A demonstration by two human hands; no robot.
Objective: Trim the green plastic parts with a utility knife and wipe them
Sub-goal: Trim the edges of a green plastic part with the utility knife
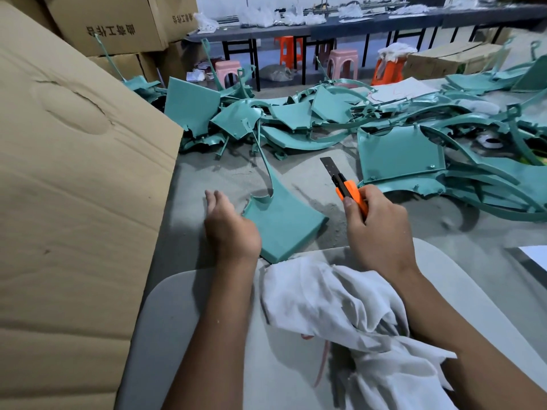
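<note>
Our left hand lies with loose, straight fingers against the left edge of the green plastic part, steadying it on the floor. To its right, our right hand is wrapped round the utility knife, blade out and raised clear of the part. We judge trimming is next: bring the blade to an edge. The white cloth covers the part's near corner.

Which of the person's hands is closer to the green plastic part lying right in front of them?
Left. The left hand rests against the green plastic part's left edge. The right hand is off to its right, apart from it, gripping the utility knife.
</note>
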